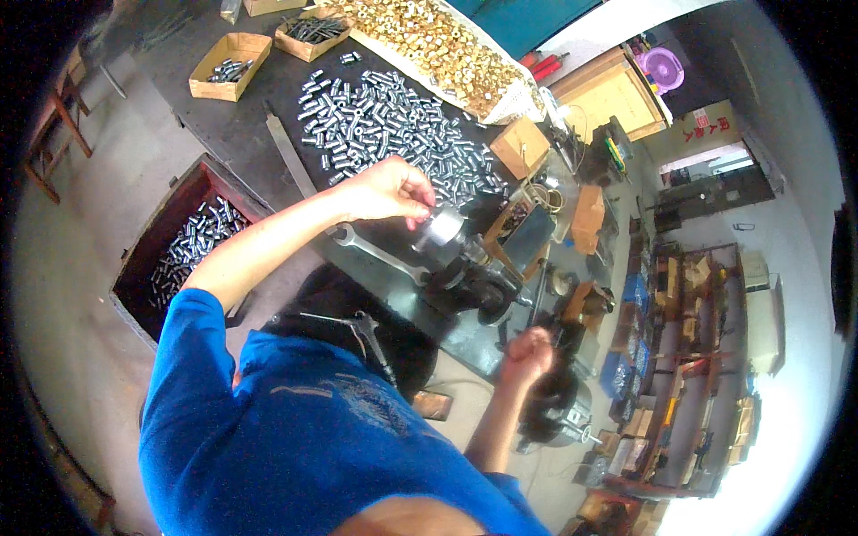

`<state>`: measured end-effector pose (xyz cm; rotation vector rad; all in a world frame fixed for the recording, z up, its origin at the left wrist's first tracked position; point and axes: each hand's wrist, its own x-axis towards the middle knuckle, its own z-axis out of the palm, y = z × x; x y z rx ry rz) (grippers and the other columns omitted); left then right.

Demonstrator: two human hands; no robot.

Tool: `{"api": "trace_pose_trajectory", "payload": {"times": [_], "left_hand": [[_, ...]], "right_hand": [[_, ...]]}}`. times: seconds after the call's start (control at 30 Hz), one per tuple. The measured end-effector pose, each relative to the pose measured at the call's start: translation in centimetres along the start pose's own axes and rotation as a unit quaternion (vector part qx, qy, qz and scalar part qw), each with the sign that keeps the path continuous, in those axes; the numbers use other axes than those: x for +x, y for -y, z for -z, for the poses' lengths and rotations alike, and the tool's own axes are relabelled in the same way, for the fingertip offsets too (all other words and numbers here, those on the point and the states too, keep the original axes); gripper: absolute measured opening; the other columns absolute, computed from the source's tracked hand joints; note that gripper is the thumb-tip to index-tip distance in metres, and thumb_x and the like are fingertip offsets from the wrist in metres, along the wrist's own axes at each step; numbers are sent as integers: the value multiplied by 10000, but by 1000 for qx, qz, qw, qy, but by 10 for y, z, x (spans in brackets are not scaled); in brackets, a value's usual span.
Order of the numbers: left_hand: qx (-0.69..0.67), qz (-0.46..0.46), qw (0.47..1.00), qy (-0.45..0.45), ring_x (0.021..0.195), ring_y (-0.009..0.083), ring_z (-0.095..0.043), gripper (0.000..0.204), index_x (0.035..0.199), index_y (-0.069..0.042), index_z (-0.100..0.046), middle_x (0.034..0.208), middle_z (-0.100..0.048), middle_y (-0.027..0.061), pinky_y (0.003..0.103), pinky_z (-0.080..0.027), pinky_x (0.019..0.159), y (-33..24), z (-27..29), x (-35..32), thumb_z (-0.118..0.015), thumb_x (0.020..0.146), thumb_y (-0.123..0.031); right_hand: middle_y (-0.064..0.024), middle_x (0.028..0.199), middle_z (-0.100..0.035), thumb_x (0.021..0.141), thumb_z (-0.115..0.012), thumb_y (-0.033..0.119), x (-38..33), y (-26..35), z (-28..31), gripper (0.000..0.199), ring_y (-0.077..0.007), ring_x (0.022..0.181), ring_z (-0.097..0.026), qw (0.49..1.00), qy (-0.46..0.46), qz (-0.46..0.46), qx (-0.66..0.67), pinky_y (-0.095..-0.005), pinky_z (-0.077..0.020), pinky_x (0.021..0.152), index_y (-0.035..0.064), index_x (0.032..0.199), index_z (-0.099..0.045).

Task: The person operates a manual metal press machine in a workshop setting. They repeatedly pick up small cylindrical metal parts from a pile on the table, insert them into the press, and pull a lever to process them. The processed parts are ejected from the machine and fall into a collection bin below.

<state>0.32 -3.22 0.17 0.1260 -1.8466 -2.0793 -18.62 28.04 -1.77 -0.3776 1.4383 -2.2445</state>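
My left hand [391, 192] reaches over the bench with its fingers pinched at the front of a round silver chuck [442, 225] on a small dark bench machine [478, 286]. Whatever is between the fingertips is too small to make out. My right hand [528, 355] is closed in a fist at the machine's other end, beside a dark round motor-like part [559, 402]; what it grips is hidden. Just behind my left hand lies a loose pile of small shiny metal cylinders [384, 121]. An open-end wrench [380, 253] rests on the bench below my left wrist.
Brass-coloured pieces [438, 49] fill a tray at the back. Small cardboard boxes [230, 67] hold metal parts at the back left. A flat file [288, 152] lies near the bench edge. Left of me, a dark bin [134, 259] contains more cylinders. Shelves [688, 357] stand to the right.
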Motion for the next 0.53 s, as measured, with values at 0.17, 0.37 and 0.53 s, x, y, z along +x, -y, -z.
{"api": "trace_pose_trajectory", "payload": {"times": [0.17, 0.37, 0.53], "left_hand": [[-63, -4, 996, -55, 542, 120, -566, 73, 797, 52, -565, 680, -588, 84, 227, -466, 506, 7, -10, -2, -564, 768, -15], [-68, -7, 995, -69, 518, 127, -558, 69, 779, 53, -565, 658, -582, 87, 235, -468, 496, 6, -14, 0, -562, 769, -15], [-62, 6, 993, -96, 509, 127, -554, 75, 772, 53, -565, 650, -579, 88, 236, -465, 484, 8, -18, -4, -560, 773, -21]], "right_hand": [[43, 513, -295, 802, -370, 143, 40, 26, -27, 185, -45, 407, -224, 999, 12, 34, 40, -202, -159, 352, 45, 692, -482], [33, 518, -307, 784, -422, 125, 100, 11, -31, 155, -53, 431, -238, 999, -15, 44, 1, -197, -166, 374, 15, 733, -518], [18, 509, -349, 774, -429, 155, 116, -13, -37, 189, -68, 413, -250, 992, -95, 48, -66, -222, -179, 366, -13, 762, -514]]}}
